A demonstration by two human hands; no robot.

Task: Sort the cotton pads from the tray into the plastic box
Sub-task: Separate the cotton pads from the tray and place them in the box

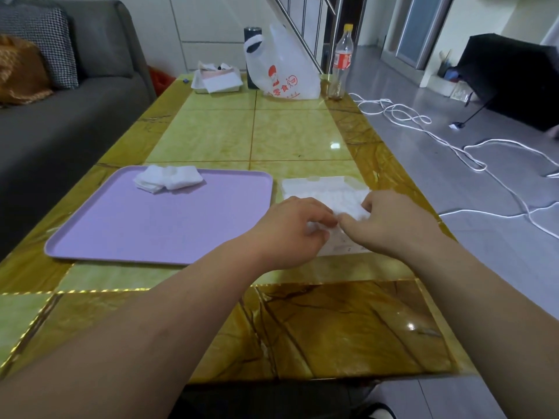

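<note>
Now | left hand (pixel 298 228) and right hand (pixel 390 222) curl together over the plastic box (pixel 325 183), seemingly pinching cotton pads (pixel 348 207) | leftover pile (pixel 169 178) sits at the far edge of the tray (pixel 90 228) | pads light, soft, squashy: pinch stack edges gently.

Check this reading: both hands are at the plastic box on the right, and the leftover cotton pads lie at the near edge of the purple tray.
One detail is wrong. The head view shows the leftover cotton pads at the far edge of the purple tray, not the near one. The left hand and right hand are indeed at the plastic box on the right.
</note>
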